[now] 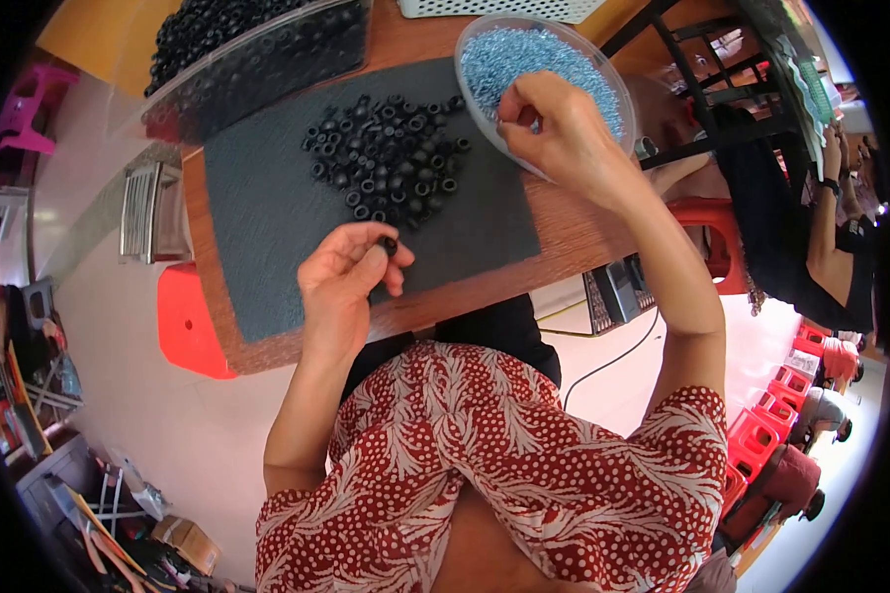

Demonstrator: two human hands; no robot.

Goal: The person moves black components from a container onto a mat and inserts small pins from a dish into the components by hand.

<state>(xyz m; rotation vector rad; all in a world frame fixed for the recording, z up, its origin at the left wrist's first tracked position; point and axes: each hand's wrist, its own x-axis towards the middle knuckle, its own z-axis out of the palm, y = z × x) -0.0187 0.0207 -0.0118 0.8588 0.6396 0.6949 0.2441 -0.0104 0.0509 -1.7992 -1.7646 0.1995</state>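
Note:
My left hand (341, 277) pinches a small black ring-shaped part (388, 244) between thumb and fingers, above the near part of the dark grey mat (257, 237). Just beyond it, a loose pile of the same black parts (391, 148) lies on the mat. Over a round clear plastic tub (462, 104) full of tiny light-blue metallic-looking pieces (524, 54), my right hand (564, 133) is bent down with thumb and fingertips drawn together. Whatever sits between those fingertips, if anything, is too small to make out.
A clear bin (267, 84) holding many more black parts stands at the table's far left. At the back is a white perforated basket (494, 8). Red stools (190, 321) flank the wooden table (603, 242). Another person (796, 208) sits to the right.

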